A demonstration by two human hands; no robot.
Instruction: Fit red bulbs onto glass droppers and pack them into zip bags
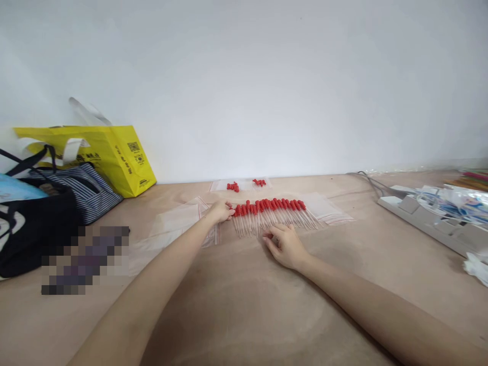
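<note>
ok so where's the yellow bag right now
In the head view, the yellow bag stands at the far left of the table, against the wall, just behind the striped pouch.

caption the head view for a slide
Left hand at one end of a row of red-tipped sticks, right hand beside their pale ends.

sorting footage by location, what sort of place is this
Probably a home or small workroom tabletop: a yellow shopping bag, a power strip and rows of red-tipped sticks suggest it.

Open near tabletop (224,315), red-tipped sticks (269,205) across the middle, power strip (434,222) at right
</note>
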